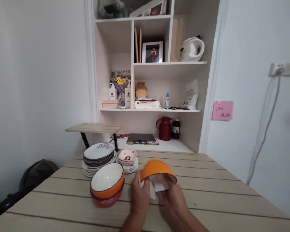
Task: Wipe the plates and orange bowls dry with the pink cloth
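An orange bowl [158, 167] with a white inside and dark rim is held up off the table, tilted with its opening toward me. My left hand [140, 193] grips its left edge, with a pale pink cloth [152, 190] pressed between the fingers and the bowl. On the right edge, my right hand [174, 196] is closed around the rim, its fingertips partly hidden by the bowl. To the left, another orange bowl [108, 182] sits upright inside a red bowl [108, 201].
Behind the bowls stand a stack of plates [99, 151] and small pink-rimmed square dishes [127, 155] on white plates. A small raised wooden stand [94, 128] is at the back left. Shelves beyond hold a red jug [164, 129], a dark bottle [176, 129] and a laptop [142, 138].
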Demonstrator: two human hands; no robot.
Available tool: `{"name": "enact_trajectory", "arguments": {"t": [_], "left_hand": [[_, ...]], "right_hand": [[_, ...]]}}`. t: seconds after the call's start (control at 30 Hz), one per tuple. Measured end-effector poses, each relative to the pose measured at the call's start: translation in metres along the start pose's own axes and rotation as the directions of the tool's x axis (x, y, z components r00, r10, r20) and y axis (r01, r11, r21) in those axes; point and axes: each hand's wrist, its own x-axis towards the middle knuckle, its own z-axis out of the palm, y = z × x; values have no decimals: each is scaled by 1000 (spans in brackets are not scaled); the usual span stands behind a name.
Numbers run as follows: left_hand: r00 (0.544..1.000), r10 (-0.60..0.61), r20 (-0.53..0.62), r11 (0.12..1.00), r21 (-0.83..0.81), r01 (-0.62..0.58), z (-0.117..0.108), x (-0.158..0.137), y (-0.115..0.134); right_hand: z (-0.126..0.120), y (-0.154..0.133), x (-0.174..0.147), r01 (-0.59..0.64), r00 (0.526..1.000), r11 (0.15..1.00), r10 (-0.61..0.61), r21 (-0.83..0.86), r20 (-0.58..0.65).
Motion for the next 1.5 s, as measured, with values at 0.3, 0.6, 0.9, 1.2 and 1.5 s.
{"name": "enact_trajectory", "arguments": {"t": [0.3,0.6,0.9,1.2,1.5], "left_hand": [[999,-14,-38,879,476,30,-6,2,0],[989,83,119,627,766,-144,-10,1,5],[947,177,269,649,691,-318,-10,0,5],[994,106,38,953,280,-113,-9,0,2],[996,82,-36,996,31,-81,8,-8,-25]], "right_hand": [[-12,0,17,79,995,959,-61,-273,72],[-13,-30,11,583,802,428,-442,-691,403],[-22,-42,18,494,865,404,-313,-770,391],[-5,-30,6,368,928,856,-313,-364,202],[11,-18,-3,-39,987,999,37,13,155]]}}
